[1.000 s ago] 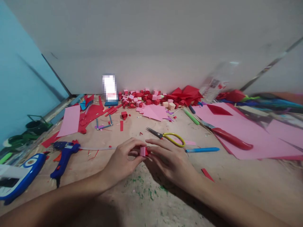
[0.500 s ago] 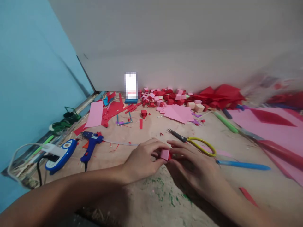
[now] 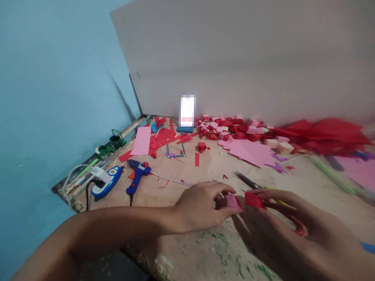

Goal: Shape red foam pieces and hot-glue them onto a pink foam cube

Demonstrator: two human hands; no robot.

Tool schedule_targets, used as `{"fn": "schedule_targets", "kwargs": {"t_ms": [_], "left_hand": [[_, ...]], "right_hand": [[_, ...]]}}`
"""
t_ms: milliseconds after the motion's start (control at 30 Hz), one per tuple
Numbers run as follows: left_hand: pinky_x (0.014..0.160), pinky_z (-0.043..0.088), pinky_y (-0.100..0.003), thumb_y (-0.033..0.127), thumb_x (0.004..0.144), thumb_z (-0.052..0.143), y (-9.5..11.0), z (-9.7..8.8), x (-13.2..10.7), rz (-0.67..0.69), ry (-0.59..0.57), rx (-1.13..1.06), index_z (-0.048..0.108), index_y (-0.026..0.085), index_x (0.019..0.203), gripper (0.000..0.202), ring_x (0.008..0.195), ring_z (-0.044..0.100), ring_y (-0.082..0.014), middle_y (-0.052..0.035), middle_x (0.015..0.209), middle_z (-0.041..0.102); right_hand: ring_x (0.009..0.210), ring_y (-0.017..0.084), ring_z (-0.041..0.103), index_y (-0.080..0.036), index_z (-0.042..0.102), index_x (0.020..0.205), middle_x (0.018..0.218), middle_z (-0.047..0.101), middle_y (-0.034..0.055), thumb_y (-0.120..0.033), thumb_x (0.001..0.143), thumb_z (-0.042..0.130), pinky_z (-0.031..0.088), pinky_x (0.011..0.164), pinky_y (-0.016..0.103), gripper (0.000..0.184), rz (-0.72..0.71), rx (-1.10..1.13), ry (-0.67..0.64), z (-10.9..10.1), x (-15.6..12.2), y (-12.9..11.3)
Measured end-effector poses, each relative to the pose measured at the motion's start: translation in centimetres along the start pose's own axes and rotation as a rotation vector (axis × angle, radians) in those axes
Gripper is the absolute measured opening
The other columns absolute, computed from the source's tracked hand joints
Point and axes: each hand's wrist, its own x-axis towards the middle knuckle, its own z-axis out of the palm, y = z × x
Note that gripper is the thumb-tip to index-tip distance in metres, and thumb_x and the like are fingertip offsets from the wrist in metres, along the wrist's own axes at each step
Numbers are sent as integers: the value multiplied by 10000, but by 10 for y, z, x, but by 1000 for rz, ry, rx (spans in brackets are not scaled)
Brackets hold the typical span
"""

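Between the thumb and fingers of my left hand (image 3: 202,205) is a small pink folded-paper box (image 3: 233,202) with a red side facing right. My right hand (image 3: 299,222) pinches a small red paper piece (image 3: 253,199), box-like in shape, between thumb and fingertips. A narrow gap separates the two pieces, both held over the table. Behind my right hand lie scissors (image 3: 246,179), their yellow handles mostly covered by my fingers.
A blue glue gun (image 3: 137,175) and a blue-and-white power strip (image 3: 107,182) lie at left. Small paper boxes (image 3: 228,127) pile near the back panel beside a lit phone (image 3: 187,111). Pink sheets (image 3: 249,151) and one red box (image 3: 202,146) lie in front.
The red piece has come apart from the pink box, my right hand moving rightward with it. My view has turned left, so the table things appear further right.
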Motion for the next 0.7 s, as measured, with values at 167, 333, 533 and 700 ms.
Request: {"fn": "schedule_targets", "kwargs": {"t_ms": [167, 333, 533, 700], "left_hand": [[998, 518, -431, 439, 891, 718, 3, -4, -3, 104, -66, 219, 694, 241, 1212, 378, 1103, 691, -276, -58, 1155, 764], [977, 528, -443, 322, 817, 732, 11, -7, -4, 109, -60, 250, 691, 252, 1212, 404, 1110, 665, -277, -48, 1168, 734], [769, 559, -323, 360, 869, 720, 31, -25, 3, -86, 22, -26, 744, 255, 1038, 200, 833, 642, -174, -34, 1055, 705], [692, 496, -259, 281, 923, 664, 61, -67, 19, -12, 193, -113, 741, 197, 977, 126, 765, 599, -136, -20, 874, 700]], "right_hand": [[671, 288, 773, -325, 695, 1015, 829, 798, 80, -489, 869, 710, 601, 466, 315, 220, 78, -144, 5, -7, 6, 4], [703, 288, 745, -312, 681, 968, 884, 776, 82, -442, 900, 672, 602, 559, 388, 148, -161, -391, -93, -8, 17, 16], [1037, 382, 728, -264, 720, 1112, 1226, 736, 148, -422, 944, 594, 587, 876, 544, 263, -359, -434, -99, -7, 19, 44], [1145, 399, 690, -260, 747, 1094, 1341, 694, 125, -367, 947, 583, 570, 928, 576, 245, -348, -440, -99, -7, 13, 40]]}}
